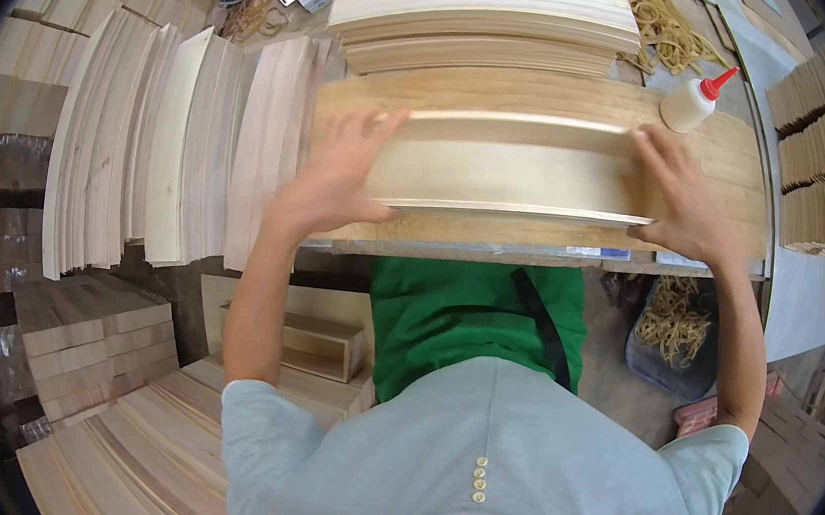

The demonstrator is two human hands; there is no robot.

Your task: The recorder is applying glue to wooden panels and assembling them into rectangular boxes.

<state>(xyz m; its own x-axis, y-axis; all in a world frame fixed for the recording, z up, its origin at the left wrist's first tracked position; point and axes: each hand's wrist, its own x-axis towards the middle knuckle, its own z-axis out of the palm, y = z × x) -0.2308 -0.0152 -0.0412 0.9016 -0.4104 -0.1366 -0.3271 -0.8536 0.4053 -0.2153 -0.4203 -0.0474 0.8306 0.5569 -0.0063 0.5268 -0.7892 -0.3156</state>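
Observation:
A long, shallow wooden box (512, 174) of pale thin boards lies crosswise on a flat wooden board (560, 97) in front of me. Its two long walls stand up along the far and near sides. My left hand (336, 174) spans its left end, fingers at the far wall and thumb at the near one. The right end is gripped the same way by my right hand (685, 201). Both hands are slightly blurred, and they hide the box's end pieces. Just beyond the right hand stands a white squeeze bottle (687, 107) with a red nozzle cap.
Stacked thin boards (487, 24) lie along the table's far side. More upright boards (183, 143) line the left. Rubber bands sit in a heap (673, 29) at the far right and in a dark tub (676, 335) below. A finished-looking box (318, 343) rests lower left.

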